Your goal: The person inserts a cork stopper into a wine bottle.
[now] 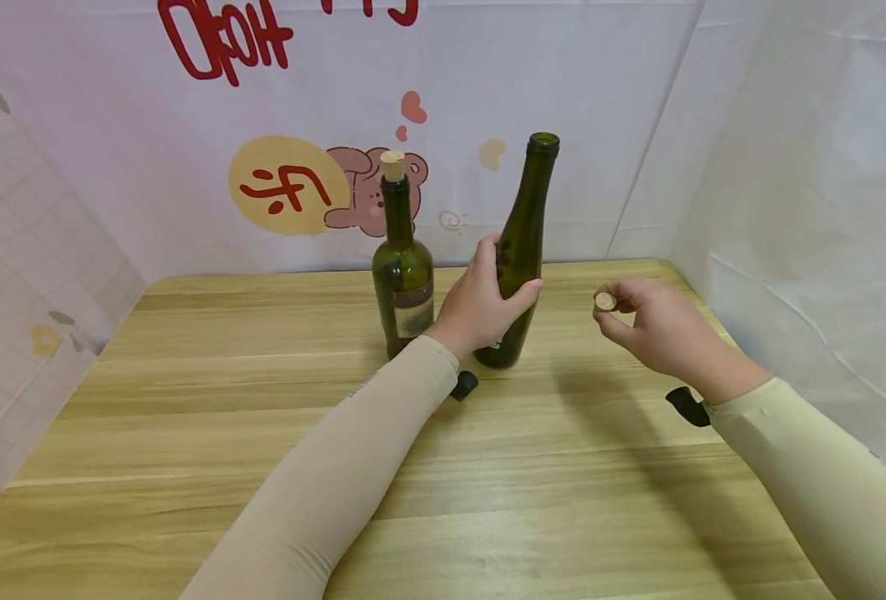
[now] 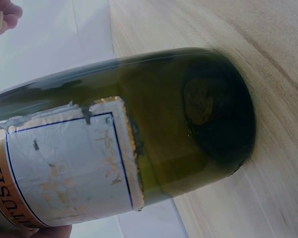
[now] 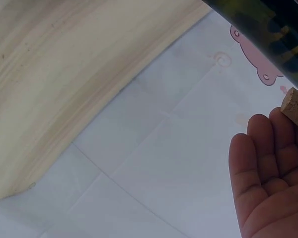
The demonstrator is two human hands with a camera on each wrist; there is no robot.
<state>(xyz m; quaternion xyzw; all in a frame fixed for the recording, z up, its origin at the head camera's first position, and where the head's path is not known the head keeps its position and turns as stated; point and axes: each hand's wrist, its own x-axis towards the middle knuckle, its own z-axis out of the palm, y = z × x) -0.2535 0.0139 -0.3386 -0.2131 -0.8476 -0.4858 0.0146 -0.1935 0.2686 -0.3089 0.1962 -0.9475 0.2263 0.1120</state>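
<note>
My left hand (image 1: 483,304) grips the body of a green wine bottle (image 1: 530,196), whose mouth is uncovered and whose neck leans a little to the right. A worn white label (image 2: 69,163) shows on this bottle in the left wrist view, its base close on the wood. Off to the right of it, my right hand (image 1: 660,325) pinches a cork (image 1: 604,302) between thumb and fingers, held above the table. In the right wrist view the cork (image 3: 295,106) appears beside the bottle, with the other fingers extended. A second green bottle (image 1: 401,267) stands upright at the left, a cork (image 1: 392,165) in its mouth.
The wooden table (image 1: 210,400) reaches back to a white printed cloth (image 1: 563,75) hanging behind it. Another white cloth (image 1: 810,183) hangs along the right edge. The corked bottle stands close to my left wrist.
</note>
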